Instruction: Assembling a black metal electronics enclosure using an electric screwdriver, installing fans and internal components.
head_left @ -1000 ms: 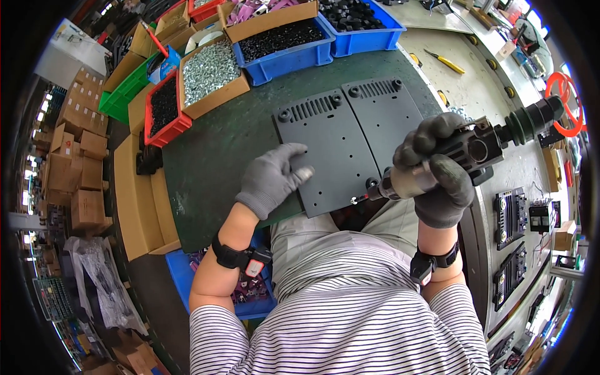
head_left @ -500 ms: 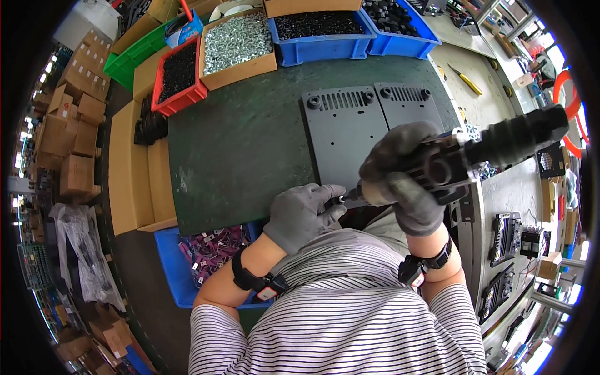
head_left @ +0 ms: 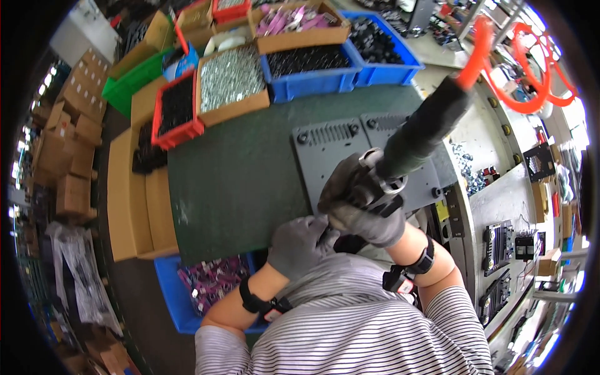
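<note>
My right hand (head_left: 374,226), in a grey glove, is wrapped round the body of a pneumatic screwdriver (head_left: 422,131). The tool's black back end points up and to the right, with an orange air hose coming off it. Close to its front end, my gloved left hand (head_left: 295,247) has its fingers pinched together. Whatever sits in that pinch is hidden by the fingers and the tool. Just beyond both hands, a dark grey slotted metal plate (head_left: 328,153) lies on the green table (head_left: 231,169), beside a second such plate (head_left: 420,178) partly covered by the tool.
Along the table's far side stand a red bin (head_left: 199,128) of black parts, a cardboard box (head_left: 234,105) of silver screws and blue bins (head_left: 306,89) of black parts. A blue bin (head_left: 172,300) of purple parts sits below the left edge. The orange hose (head_left: 531,106) coils at upper right.
The screwdriver has swung from pointing right to a steeper slant, and my right hand has come left, closer to my left hand. The view has tilted, showing more of the far boxes.
</note>
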